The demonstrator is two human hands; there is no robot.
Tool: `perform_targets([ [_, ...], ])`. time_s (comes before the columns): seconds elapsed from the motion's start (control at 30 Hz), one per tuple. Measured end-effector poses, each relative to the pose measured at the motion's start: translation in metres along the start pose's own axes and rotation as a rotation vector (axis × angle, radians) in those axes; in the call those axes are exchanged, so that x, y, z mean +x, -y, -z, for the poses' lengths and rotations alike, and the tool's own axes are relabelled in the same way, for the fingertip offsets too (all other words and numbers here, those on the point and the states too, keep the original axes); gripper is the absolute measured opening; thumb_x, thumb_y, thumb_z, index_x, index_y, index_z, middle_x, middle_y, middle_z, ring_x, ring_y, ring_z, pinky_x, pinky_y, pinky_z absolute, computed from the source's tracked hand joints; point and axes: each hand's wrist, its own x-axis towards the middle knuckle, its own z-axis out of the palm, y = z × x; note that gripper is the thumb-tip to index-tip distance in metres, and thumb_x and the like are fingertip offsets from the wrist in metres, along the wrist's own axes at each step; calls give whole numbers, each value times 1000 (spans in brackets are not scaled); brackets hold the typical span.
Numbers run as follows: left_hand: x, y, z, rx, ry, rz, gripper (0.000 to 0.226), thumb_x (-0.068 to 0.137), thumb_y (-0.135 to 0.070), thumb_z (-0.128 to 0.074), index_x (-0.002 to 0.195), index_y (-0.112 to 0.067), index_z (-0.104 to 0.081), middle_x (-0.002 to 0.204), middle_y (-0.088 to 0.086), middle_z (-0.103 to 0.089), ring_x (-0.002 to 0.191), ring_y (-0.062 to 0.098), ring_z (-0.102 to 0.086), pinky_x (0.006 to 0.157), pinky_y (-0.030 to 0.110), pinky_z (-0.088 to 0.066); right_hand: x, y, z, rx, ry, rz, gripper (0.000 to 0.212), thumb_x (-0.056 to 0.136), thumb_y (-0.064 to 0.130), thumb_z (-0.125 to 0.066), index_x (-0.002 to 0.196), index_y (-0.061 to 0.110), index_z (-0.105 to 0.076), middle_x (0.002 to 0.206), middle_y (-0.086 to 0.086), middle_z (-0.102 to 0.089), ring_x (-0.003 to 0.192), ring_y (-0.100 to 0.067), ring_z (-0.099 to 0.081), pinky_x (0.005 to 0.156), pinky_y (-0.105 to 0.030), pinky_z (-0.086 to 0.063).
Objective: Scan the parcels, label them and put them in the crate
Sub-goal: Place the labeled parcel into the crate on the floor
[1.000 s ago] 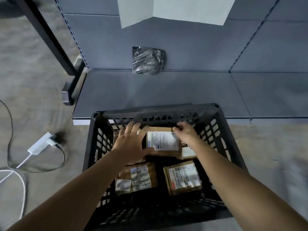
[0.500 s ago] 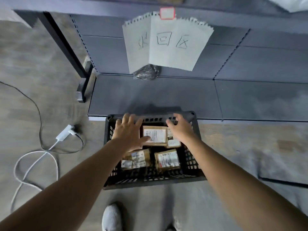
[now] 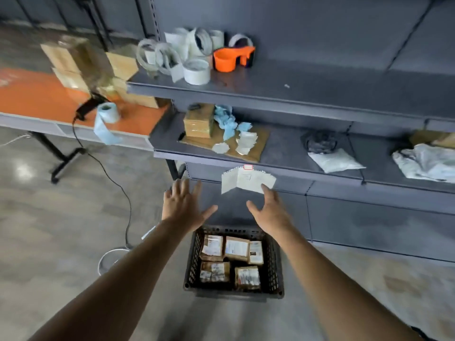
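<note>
Lifting clear of the crate [image 3: 192,264], the left hand [image 3: 183,207] and right hand [image 3: 270,211] hung spread and empty above its far rim; five parcels [image 3: 236,248], seemingly all labelled, lay inside, that batch stowed

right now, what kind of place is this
Probably a parcel packing or dispatch area in a storeroom. Metal shelving holds tape rolls and an orange tape dispenser. A crate of labelled parcels sits on the floor. Boxes and a label roll lie on the table.
</note>
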Motion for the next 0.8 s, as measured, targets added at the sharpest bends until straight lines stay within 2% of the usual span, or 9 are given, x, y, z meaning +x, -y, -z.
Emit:
perform_targets([
  [0.17, -38, 36, 56, -14, -130, 34, 84, 80, -75, -44, 146, -24, -29, 147, 7, -33, 136, 29, -28, 104, 48, -37, -33, 70, 19, -26, 12, 65, 75, 93, 60, -46, 154, 30, -16, 161, -3, -21, 145, -27, -27, 111, -52, -35],
  [0.3, -64, 88, 83, -2, -177, 35, 82, 81, -74, -45, 144, -24, -30, 147, 9, -34, 137, 31, -27, 104, 49, -34, -61, 131, 4, -42, 44, 143, 76, 92, 62, -47, 154, 32, -15, 162, -3, -20, 147, -26, -23, 112, -51, -33],
  [0.53, -125, 246, 122, 5, -246, 124, 84, 82, -76, -39, 148, -24, -26, 150, 10, -31, 139, 31, -25, 106, 48, -34, -102, 286, -62, -38, 67, 260, 76, 94, 60, -46, 155, 31, -11, 162, -3, -15, 148, -26, -18, 113, -53, -29],
  [0.63, -147, 316, 135, 13, -267, 153, 85, 81, -78, -36, 148, -27, -26, 148, 10, -31, 138, 31, -24, 107, 47, -33, -123, 360, -106, -39, 66, 298, 76, 94, 60, -46, 155, 30, -13, 161, -3, -18, 146, -27, -22, 112, -54, -31],
  [0.73, -166, 375, 139, 11, -234, 189, 85, 79, -79, -30, 147, -28, -27, 149, 7, -30, 139, 29, -22, 108, 46, -31, -144, 421, -144, -59, 78, 321, 74, 95, 58, -45, 156, 29, -13, 160, -5, -21, 145, -28, -26, 112, -53, -32],
  [0.8, -174, 410, 138, -11, -202, 222, 83, 81, -77, -34, 148, -29, -25, 151, 5, -27, 141, 28, -17, 109, 46, -29, -153, 450, -163, -117, 73, 349, 73, 96, 58, -43, 156, 28, -13, 160, -5, -21, 145, -27, -25, 112, -52, -31],
])
